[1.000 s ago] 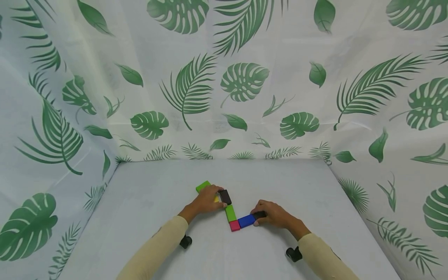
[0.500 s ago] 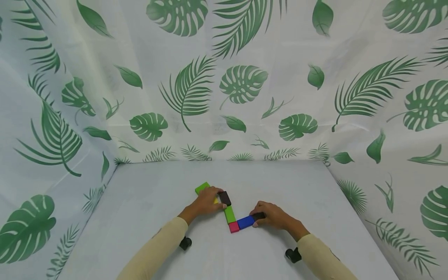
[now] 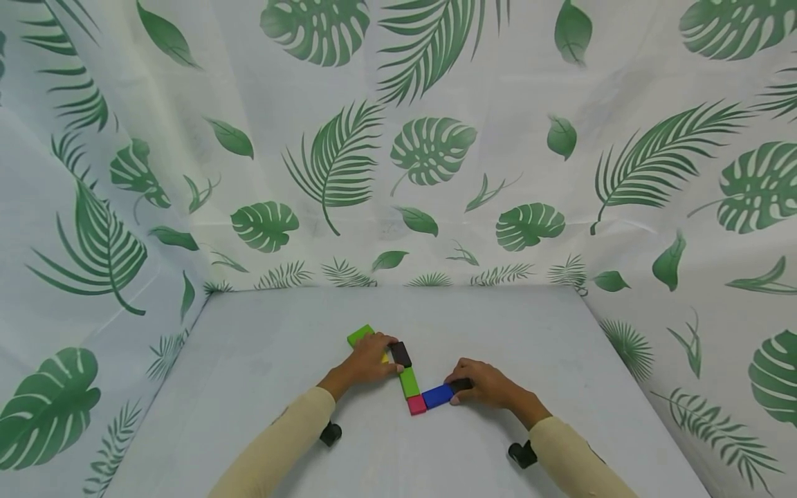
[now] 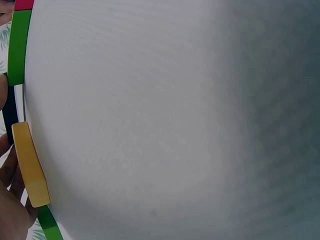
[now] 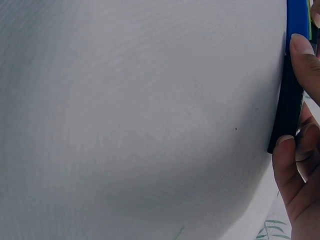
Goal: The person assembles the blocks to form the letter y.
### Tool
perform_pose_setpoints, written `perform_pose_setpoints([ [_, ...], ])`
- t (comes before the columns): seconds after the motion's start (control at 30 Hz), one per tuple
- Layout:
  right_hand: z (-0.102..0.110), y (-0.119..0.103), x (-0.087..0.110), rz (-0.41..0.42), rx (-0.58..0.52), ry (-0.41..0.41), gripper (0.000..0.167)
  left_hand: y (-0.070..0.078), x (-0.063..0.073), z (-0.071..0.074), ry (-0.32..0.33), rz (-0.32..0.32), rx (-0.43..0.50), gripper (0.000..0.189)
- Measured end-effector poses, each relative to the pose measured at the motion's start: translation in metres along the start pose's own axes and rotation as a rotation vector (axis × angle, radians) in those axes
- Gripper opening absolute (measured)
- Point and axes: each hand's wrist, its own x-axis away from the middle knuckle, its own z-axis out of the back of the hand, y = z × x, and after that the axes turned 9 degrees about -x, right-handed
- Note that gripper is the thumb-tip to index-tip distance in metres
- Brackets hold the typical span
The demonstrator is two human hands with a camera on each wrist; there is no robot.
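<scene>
Table: left green block; left hand beside yellow block, thumb and fingers pinching left black block | centre: right green block, red block, blue block, end to end, bent at red | right: right black block touching blue, pinched by right hand | risk: uneven finger pressure could skew joined blocks

The left fingers hide the yellow block — mostly — in the head view.
</scene>
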Motion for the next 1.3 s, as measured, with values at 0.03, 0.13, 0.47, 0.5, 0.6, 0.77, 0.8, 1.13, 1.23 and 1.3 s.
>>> perform_pose_setpoints([
  [0.03,0.0000,0.0000,0.0001,-0.001,-0.001,0.000,0.035,0.0001,0.0000,0.0000,-0.002,0.000,0.002,0.064],
  [0.13,-0.0001,0.0000,0.0002,-0.001,-0.006,0.000,0.035,0.0003,0.0001,-0.0005,-0.003,-0.001,0.007,0.064],
  [0.47,-0.0003,0.0007,0.0003,0.005,0.001,-0.002,0.034,0.0013,0.0000,0.0005,-0.009,-0.011,0.017,0.065],
  [0.5,-0.0003,0.0007,0.0003,0.005,0.001,0.000,0.034,0.0012,0.0001,0.0006,-0.008,-0.010,0.020,0.064],
  [0.6,-0.0007,0.0010,0.0001,0.004,0.003,0.001,0.034,0.0005,-0.0004,0.0001,-0.014,-0.008,0.018,0.064],
  [0.77,-0.0017,0.0012,0.0000,0.002,0.005,0.001,0.035,-0.0014,-0.0021,-0.0022,-0.027,-0.002,0.008,0.064],
  [0.8,-0.0018,0.0013,0.0000,0.001,0.004,0.000,0.035,-0.0016,-0.0022,-0.0025,-0.029,-0.002,0.008,0.064],
  [1.13,-0.0019,0.0025,-0.0004,0.004,0.006,0.002,0.035,-0.0015,-0.0019,-0.0022,-0.030,0.001,0.003,0.064],
  [1.23,-0.0017,0.0021,-0.0003,0.003,0.003,0.002,0.035,-0.0009,-0.0015,-0.0011,-0.029,-0.001,-0.004,0.064],
  [1.3,-0.0016,0.0016,-0.0003,0.000,0.001,0.002,0.035,-0.0007,-0.0013,-0.0001,-0.029,-0.001,-0.004,0.064],
])
